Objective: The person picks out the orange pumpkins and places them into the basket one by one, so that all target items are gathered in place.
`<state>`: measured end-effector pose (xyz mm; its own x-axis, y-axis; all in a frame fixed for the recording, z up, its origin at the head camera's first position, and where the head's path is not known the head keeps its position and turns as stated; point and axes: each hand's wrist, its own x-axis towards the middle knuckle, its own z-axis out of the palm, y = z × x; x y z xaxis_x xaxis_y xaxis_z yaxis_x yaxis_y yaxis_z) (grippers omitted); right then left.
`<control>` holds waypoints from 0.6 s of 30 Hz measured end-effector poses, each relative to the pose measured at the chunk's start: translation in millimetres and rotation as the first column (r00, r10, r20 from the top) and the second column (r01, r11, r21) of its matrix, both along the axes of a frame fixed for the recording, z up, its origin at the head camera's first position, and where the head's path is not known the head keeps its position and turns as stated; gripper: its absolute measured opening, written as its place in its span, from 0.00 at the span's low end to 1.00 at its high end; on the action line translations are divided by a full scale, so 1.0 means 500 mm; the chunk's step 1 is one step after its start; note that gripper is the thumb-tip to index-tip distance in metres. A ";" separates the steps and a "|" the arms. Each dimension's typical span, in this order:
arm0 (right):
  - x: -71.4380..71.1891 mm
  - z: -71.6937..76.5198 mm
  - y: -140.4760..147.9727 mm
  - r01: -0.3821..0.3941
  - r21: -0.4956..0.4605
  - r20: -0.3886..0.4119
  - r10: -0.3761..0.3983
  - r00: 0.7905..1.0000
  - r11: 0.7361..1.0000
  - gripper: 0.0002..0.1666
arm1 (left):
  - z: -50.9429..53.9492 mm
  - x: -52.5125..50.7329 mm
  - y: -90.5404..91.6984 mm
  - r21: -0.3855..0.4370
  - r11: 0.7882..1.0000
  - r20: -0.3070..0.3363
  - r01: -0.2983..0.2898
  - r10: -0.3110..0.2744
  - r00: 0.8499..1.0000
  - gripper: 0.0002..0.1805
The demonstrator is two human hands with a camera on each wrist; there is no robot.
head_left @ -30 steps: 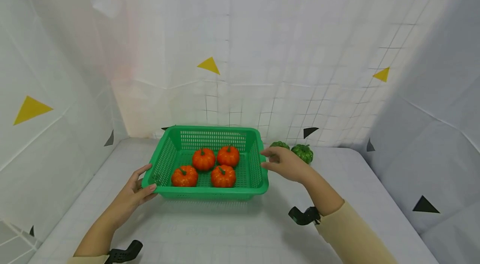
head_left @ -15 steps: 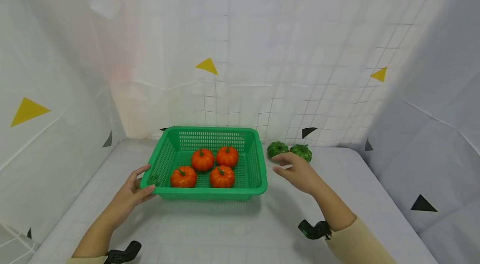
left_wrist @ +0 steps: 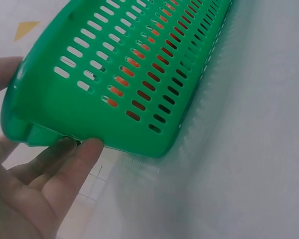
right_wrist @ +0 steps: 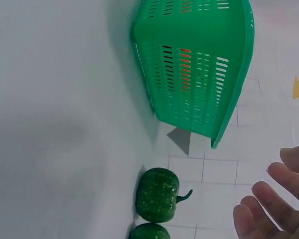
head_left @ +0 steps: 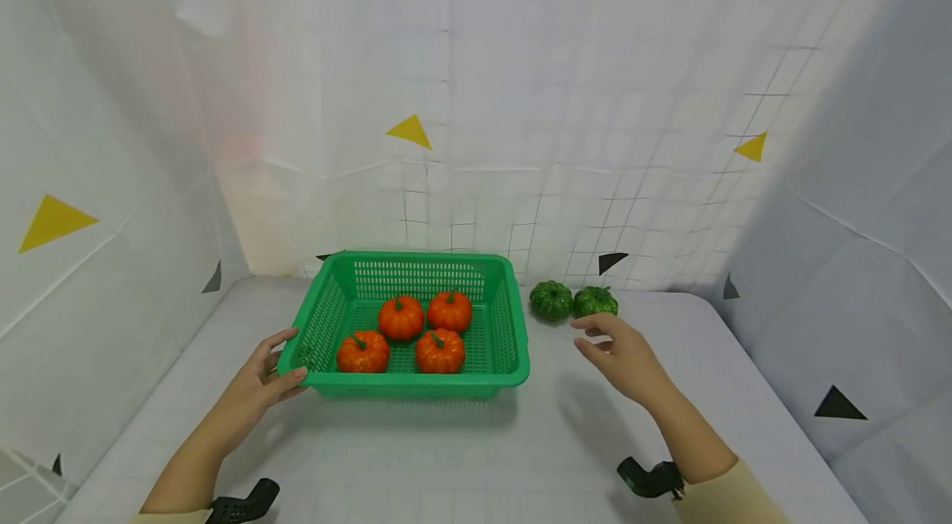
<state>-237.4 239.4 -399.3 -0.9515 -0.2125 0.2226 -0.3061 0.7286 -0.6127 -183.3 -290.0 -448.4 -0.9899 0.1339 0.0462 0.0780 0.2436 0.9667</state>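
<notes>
A green plastic basket [head_left: 416, 379] with slotted walls stands on the table, several small orange pumpkins [head_left: 402, 318] inside. My left hand [head_left: 245, 400] holds its near left corner. In the left wrist view, the thumb [left_wrist: 77, 172] touches the basket wall [left_wrist: 50, 107], one finger lies at the rim and others are partly hidden beneath it. My right hand [head_left: 628, 363] hovers apart from the basket with loosely bent fingers and holds nothing. Beyond that hand, two small green pumpkins [head_left: 551, 302] sit side by side; the right wrist view shows one green pumpkin [right_wrist: 157, 195] with its stem.
The white-covered table [head_left: 416, 458] meets a white sheet wall [head_left: 476, 94] at the back, with further sheets at left and right. Yellow and black triangular markers dot the sheets. A black wrist camera [head_left: 649, 478] sits on the right wrist, another [head_left: 245, 501] on the left.
My right hand has withdrawn from the basket's right rim, moving right and toward me, uncovering the green pumpkins. The left hand and basket have stayed in place.
</notes>
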 end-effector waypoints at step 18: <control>0.026 -0.025 0.114 0.106 0.010 0.002 -0.106 0.994 0.994 0.21 | 0.013 0.002 0.003 -0.073 0.997 -0.002 -0.022 0.022 1.000 0.41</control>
